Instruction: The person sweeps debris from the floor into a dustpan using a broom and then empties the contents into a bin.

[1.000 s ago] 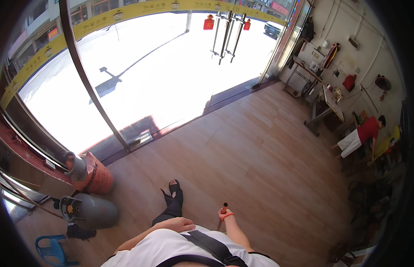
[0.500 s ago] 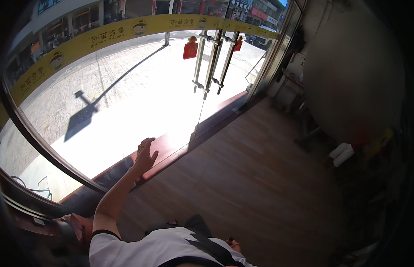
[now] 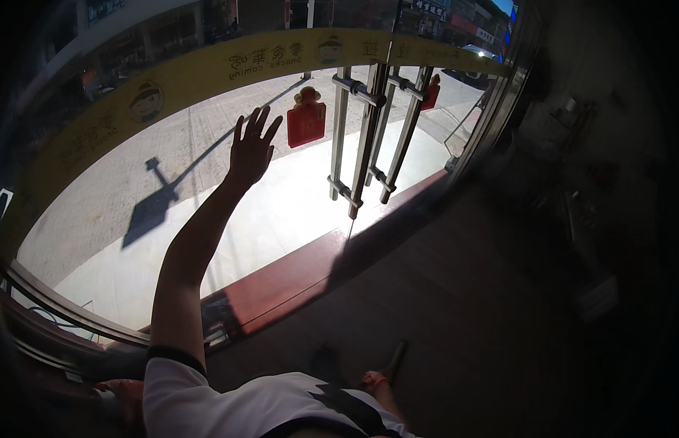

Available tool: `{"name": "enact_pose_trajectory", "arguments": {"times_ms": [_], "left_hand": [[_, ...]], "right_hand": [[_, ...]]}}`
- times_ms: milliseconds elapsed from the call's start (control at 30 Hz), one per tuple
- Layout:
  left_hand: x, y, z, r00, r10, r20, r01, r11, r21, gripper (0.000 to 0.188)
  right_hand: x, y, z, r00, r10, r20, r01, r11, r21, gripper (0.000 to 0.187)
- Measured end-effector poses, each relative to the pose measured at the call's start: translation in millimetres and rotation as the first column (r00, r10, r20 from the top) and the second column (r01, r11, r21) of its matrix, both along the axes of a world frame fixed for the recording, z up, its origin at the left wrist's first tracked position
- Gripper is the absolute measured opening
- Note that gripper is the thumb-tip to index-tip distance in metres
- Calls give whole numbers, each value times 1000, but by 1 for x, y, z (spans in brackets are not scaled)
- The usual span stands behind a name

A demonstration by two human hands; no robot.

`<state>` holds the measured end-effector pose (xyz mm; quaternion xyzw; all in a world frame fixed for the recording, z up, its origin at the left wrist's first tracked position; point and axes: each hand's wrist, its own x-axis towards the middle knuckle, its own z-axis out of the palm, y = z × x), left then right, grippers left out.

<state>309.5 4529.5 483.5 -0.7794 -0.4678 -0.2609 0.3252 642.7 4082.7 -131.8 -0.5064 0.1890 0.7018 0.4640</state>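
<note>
Raised in front of the glass door [image 3: 208, 219], my left hand [image 3: 252, 152] has its fingers stretched and spread, with nothing in it. Whether it touches the glass I cannot tell. Just right of its fingertips is a red sign [image 3: 306, 123] on the glass, followed by long metal door handles [image 3: 338, 142]. Low beside my body, my right hand [image 3: 375, 379] is closed on a dark stick-like object [image 3: 398, 359], whose kind is lost in the shadow.
A yellow band [image 3: 200, 77] runs across the glass. Along the door's foot lies a reddish-brown sill [image 3: 281, 292], with dark wood-look floor [image 3: 441, 292] inside. Dim objects [image 3: 558, 139] stand along the right wall. Outside are sunlit paving and a parked car.
My left hand has risen from near the sill to beside the red sign, fingers spreading. The door handles appear closer. My right hand and its dark object have come further into view.
</note>
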Motion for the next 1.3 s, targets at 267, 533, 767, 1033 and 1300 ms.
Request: {"name": "enact_pose_trajectory", "arguments": {"times_ms": [267,533,767,1033,1300], "left_hand": [[17,90,3,976,179,-127,-152,968,199,45],[24,125,-13,949,274,-154,-236,945,226,45],[39,164,-41,941,277,-196,-234,947,218,46],[97,175,-105,925,246,-291,-187,958,216,46],[149,179,-129,861,327,-389,-164,903,397,44]], "right_hand": [[25,204,-12,950,288,-122,-290,957,3,10],[-18,281,-35,898,411,-157,-427,899,-92,5],[12,278,-61,858,463,-224,-497,858,-128,6],[49,219,-151,805,506,-310,-574,796,-192,7],[97,219,-266,738,530,-418,-646,734,-210,11]]}}
